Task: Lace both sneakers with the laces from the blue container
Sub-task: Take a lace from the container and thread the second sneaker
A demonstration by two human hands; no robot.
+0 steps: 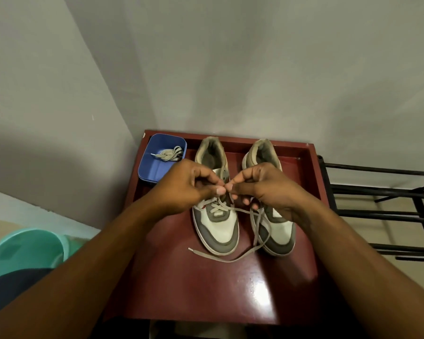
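Observation:
Two grey-and-white sneakers stand side by side on a dark red table (pixel 181 285), toes toward me. The left sneaker (pixel 217 231) has a beige lace (pixel 233 259) crossed through its lower eyelets; loose ends trail over the table and across the right sneaker (pixel 279 236). My left hand (pixel 189 184) and my right hand (pixel 264 184) meet above the left sneaker's tongue, each pinching the lace with thumb and fingertips. The blue container (pixel 154 167) sits at the table's back left corner with a second bundled lace (pixel 169 154) inside.
The table stands in a corner of grey walls. A black metal rack (pixel 382 192) is just right of it. A teal plastic tub (pixel 22 250) sits on the floor at the lower left.

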